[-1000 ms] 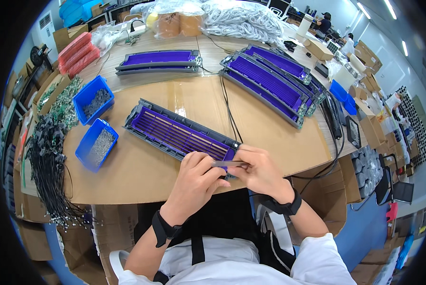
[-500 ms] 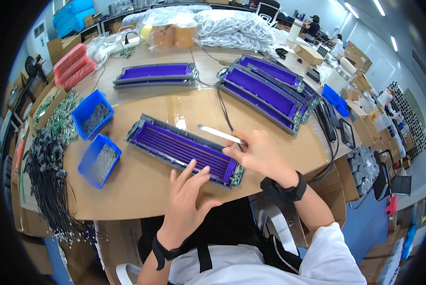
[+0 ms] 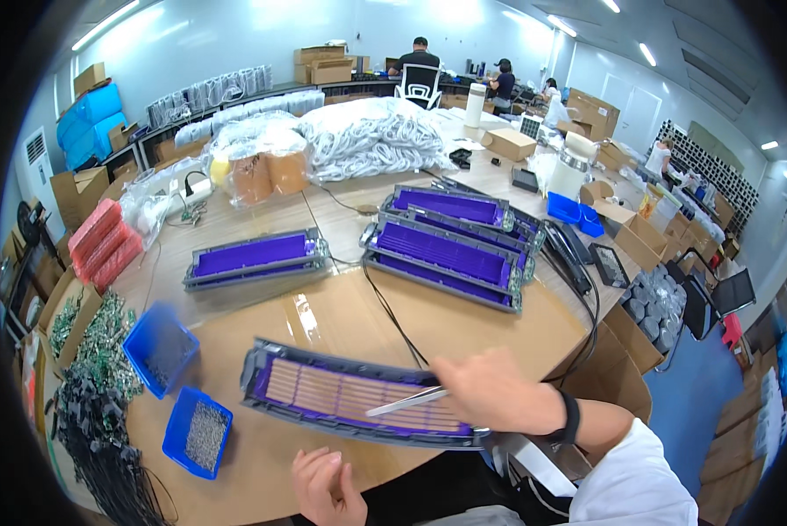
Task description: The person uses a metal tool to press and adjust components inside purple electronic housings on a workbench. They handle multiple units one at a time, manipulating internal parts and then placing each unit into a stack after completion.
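1. Currently, the right hand (image 3: pixel 490 390) is closed around a slim, pale flat tool (image 3: pixel 406 401), its free tip pointing left over the slats of a grey-and-purple frame (image 3: pixel 358 394)
2. Below that frame and apart from it, the left hand (image 3: pixel 327 489) holds nothing, its fingers loosely curled and thumb apart
3. That slatted frame slants across the near part of a cardboard sheet (image 3: pixel 534 324), its right end under or just beside the right hand; whether they touch, I cannot tell
4. To its left sit two blue bins, a blurred upper bin (image 3: pixel 148 331) with dark bits and a lower bin (image 3: pixel 179 421) with small grey pieces
5. Farther back lie a single purple frame (image 3: pixel 253 258) and, right of it, a group of similar frames (image 3: pixel 450 252)
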Demonstrator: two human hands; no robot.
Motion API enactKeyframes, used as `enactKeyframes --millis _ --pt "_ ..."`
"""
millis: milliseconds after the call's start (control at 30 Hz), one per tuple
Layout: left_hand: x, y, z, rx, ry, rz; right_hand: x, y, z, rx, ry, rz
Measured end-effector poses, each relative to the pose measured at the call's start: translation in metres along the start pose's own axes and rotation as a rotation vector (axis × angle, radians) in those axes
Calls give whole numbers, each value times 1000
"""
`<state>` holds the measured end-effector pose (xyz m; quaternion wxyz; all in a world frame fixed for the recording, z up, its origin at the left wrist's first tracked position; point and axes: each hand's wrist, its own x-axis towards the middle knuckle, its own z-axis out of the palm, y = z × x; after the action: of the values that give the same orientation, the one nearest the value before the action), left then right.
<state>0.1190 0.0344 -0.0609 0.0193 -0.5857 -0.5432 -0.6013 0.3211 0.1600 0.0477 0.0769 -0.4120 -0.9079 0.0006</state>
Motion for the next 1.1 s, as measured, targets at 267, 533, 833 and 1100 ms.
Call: enactKeyframes --millis 267,533,833,1100 --pt "16 5 5 112 -149 44 55 69 -39 -211 232 63" --pt "12 0 8 263 -183 32 205 36 2 -37 -51 -117" --pt "12 -1 3 283 -197 15 268 -3 87 104 85 -142" --pt "8 -12 5 348 -269 -41 223 27 28 441 412 -187"
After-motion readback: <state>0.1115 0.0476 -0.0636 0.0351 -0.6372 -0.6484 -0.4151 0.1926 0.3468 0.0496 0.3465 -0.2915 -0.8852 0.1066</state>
